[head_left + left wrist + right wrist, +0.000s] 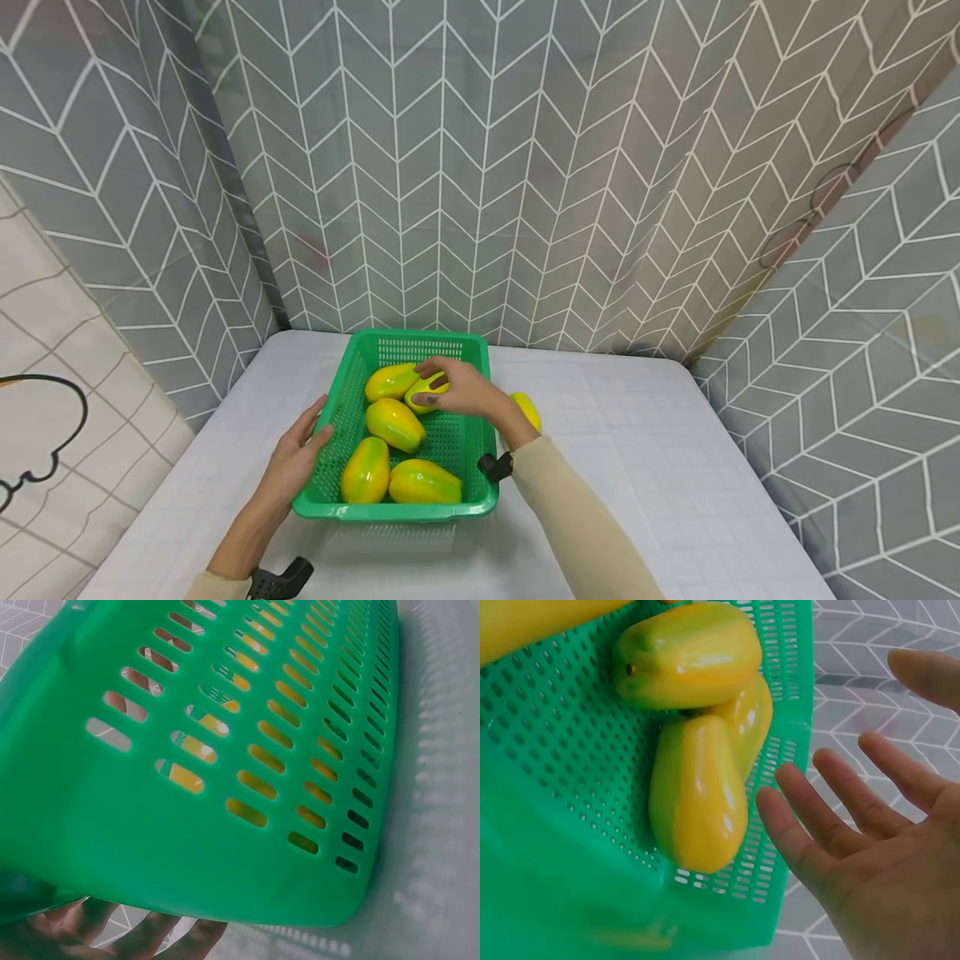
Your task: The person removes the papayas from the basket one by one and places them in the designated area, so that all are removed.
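A green plastic basket (396, 510) with slotted walls stands on the table and holds several yellow-green papayas (395, 423). My left hand (288, 467) is at its left rim, thumb over the edge and fingers along the outside. In the left wrist view, those fingers (142, 937) show beside the basket wall (150, 855). Over the basket's far right part is my right hand (461, 387), overlapping one papaya (422, 393) in the head view. The right wrist view shows this hand (877, 840) with fingers spread and nothing held, apart from the nearest papaya (701, 795).
Another papaya (527, 410) lies on the table outside the basket, partly hidden behind my right wrist. A pale cloth covers the table (637, 467). Patterned grey curtains (480, 208) hang at the back and sides.
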`<state>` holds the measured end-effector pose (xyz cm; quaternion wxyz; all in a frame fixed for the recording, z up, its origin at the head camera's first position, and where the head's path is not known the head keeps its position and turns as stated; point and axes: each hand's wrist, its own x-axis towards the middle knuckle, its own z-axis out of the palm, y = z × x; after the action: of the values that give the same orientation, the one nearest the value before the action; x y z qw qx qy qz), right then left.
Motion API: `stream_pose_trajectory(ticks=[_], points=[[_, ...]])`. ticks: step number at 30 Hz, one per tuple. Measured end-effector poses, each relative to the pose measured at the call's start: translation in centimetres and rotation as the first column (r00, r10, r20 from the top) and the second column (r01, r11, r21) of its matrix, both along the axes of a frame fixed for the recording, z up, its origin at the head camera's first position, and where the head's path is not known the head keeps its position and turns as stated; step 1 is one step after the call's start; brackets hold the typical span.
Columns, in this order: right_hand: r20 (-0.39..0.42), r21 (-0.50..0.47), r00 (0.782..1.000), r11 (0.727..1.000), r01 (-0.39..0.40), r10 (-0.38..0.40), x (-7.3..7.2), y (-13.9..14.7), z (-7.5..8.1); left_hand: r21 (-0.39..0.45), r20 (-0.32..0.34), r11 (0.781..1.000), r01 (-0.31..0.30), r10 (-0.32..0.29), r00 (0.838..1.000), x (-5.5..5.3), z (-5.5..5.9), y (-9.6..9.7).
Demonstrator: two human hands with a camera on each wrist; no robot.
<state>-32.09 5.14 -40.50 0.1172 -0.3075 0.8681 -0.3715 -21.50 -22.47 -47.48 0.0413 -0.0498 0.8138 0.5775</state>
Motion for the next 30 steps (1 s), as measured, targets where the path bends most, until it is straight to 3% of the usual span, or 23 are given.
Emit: stream_pose_trajectory(ticks=[13, 30], points=[[0.079, 0.119, 0.986, 0.981, -0.155, 0.146, 0.3, -1.5, -0.7, 0.016, 0.001, 1.000, 0.004, -0.004, 1.000, -0.1, 0.1, 0.1], [0.243, 0.344, 0.936, 0.880, -0.328, 0.254, 1.3, -2.7, -1.7, 0.028, -0.008, 1.000, 0.003, -0.003, 1.000, -0.1, 0.0, -0.1]])
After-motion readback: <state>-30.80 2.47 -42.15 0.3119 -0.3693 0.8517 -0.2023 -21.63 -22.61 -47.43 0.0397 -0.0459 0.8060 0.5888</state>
